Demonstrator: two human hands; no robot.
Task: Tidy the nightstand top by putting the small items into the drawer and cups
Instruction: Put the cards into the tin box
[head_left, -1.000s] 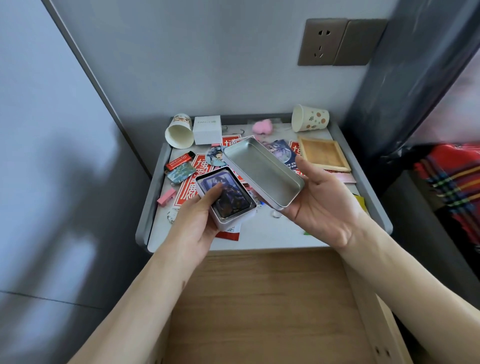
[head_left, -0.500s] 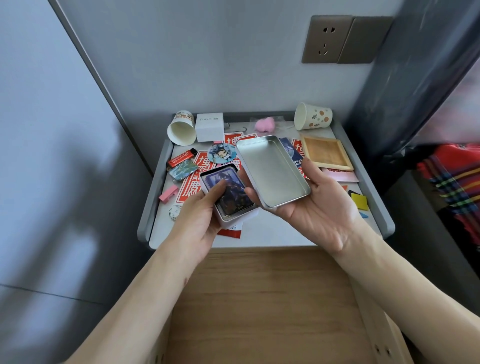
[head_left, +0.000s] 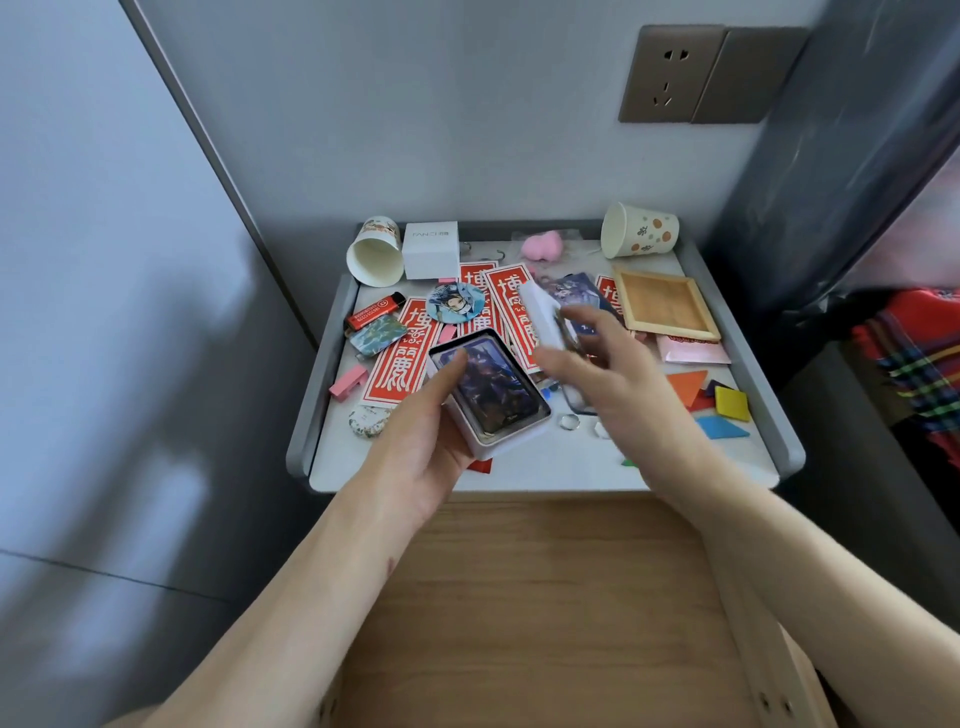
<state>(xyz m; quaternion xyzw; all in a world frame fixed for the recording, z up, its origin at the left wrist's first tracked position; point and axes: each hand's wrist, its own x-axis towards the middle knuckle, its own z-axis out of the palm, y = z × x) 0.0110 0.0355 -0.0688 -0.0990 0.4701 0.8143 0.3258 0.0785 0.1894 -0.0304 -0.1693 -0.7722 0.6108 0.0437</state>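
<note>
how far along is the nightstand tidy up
Done: little; the open drawer shows only bare wood. In hand: left hand holds the card tin, right hand its lid. Left: lighter, badge, tangram pieces on top; cream cup and dotted cup lie tipped over.

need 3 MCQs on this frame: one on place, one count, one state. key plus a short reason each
1. Where is the white box?
A) at the back, beside the left paper cup
B) in the drawer
C) on the wooden tray

2. How many paper cups are on the nightstand top?
A) one
B) two
C) three

3. What state is the tin in the left hand?
A) lid on
B) open, with a card on top
C) open and empty

Key:
1 A: the box stands at the back edge next to that cup.
2 B: the left cup and the right paper cup, both on their sides.
3 B: a dark picture card shows in the tin, and the right hand holds the blurred lid apart from it.
</note>
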